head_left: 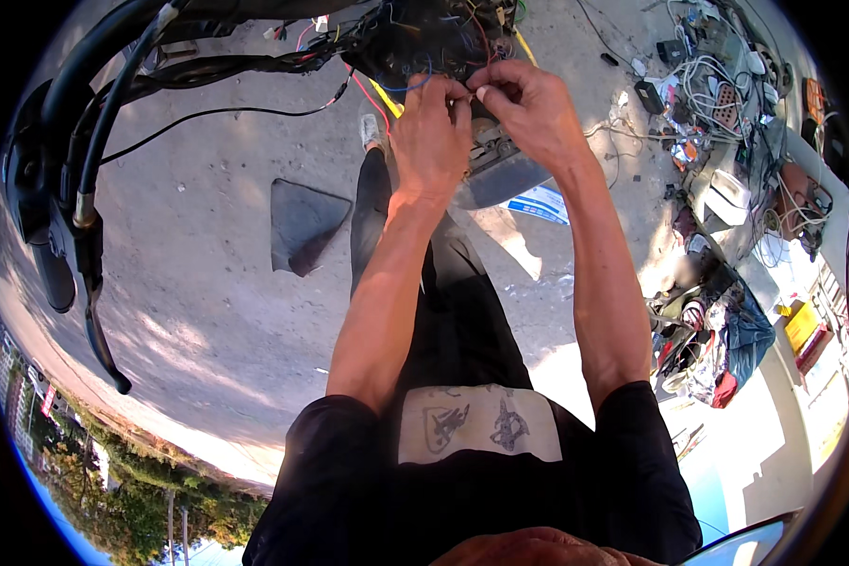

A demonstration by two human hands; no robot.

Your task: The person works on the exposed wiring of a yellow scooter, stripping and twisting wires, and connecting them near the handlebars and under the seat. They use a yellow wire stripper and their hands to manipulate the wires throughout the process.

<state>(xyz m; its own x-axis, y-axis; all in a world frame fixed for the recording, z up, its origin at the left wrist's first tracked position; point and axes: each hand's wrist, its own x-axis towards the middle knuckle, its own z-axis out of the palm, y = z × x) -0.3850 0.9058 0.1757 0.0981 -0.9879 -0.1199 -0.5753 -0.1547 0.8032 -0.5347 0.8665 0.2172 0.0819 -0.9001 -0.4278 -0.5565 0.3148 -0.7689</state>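
My left hand (429,141) and my right hand (533,118) are close together at the top centre, fingers pinched at the lower edge of a dark tangle of wires (415,38). Between their fingertips is something thin and small, too hidden to name. Blue and red wires loop beside my left hand, and a yellow bar or tube (524,45) shows behind my right hand. Black cables (226,66) run from the tangle to a handlebar with a lever (90,311) on the left.
A dark flat sheet (307,222) and a blue-and-white printed piece (538,203) lie on the dusty ground (208,208). Heaps of cables (722,94), scraps and cloths (745,330) line the right side. My legs (453,311) are beneath my arms.
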